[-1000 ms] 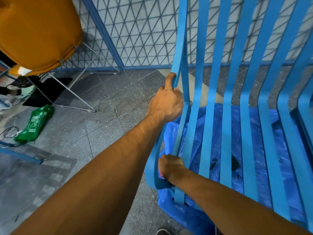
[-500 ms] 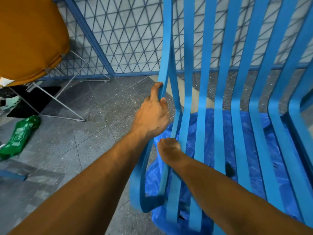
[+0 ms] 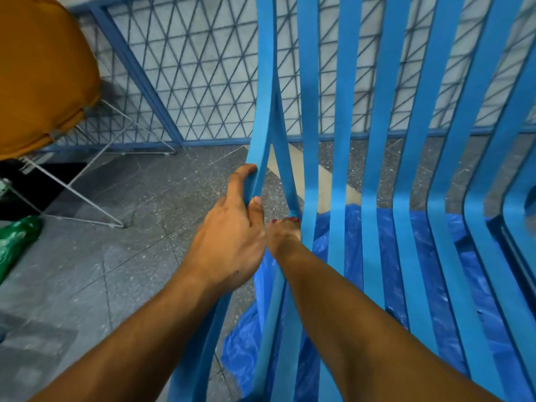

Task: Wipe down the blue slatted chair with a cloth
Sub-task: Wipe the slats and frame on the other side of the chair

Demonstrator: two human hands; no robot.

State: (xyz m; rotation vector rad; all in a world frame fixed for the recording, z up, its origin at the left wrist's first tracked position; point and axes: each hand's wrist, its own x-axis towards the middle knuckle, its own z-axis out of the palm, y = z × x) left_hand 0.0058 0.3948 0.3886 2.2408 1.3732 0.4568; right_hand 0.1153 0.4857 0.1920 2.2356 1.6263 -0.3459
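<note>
1. A grey speckled tiled floor point(image 3: 139, 256) fills the lower left of the view, seen from above by a head-worn camera.
2. A blue slatted chair point(image 3: 377, 169) takes up the right half of the view. Its long slats run up the backrest and curve down into the seat.
3. A blue-framed metal mesh fence point(image 3: 203, 68) stands behind the chair.
4. A crumpled blue plastic sheet point(image 3: 429, 271) lies under the chair and shows between the slats.
5. An orange cushioned chair point(image 3: 43, 68) on thin wire legs stands at the upper left, well apart from the blue chair.
6. A green plastic bag point(image 3: 14, 245) lies on the floor at the left edge.
7. The left hand point(image 3: 232, 242) grips the chair's outermost left slat, fingers wrapped around it and thumb pressed along its edge.
8. The right hand point(image 3: 282, 236) sits just beside the left hand, reaching between the first slats. Its fingers curl around the next slat and are partly hidden.
9. A small sliver of red point(image 3: 285, 220), possibly the cloth, shows at the right hand's fingertips, too small to identify surely.
</note>
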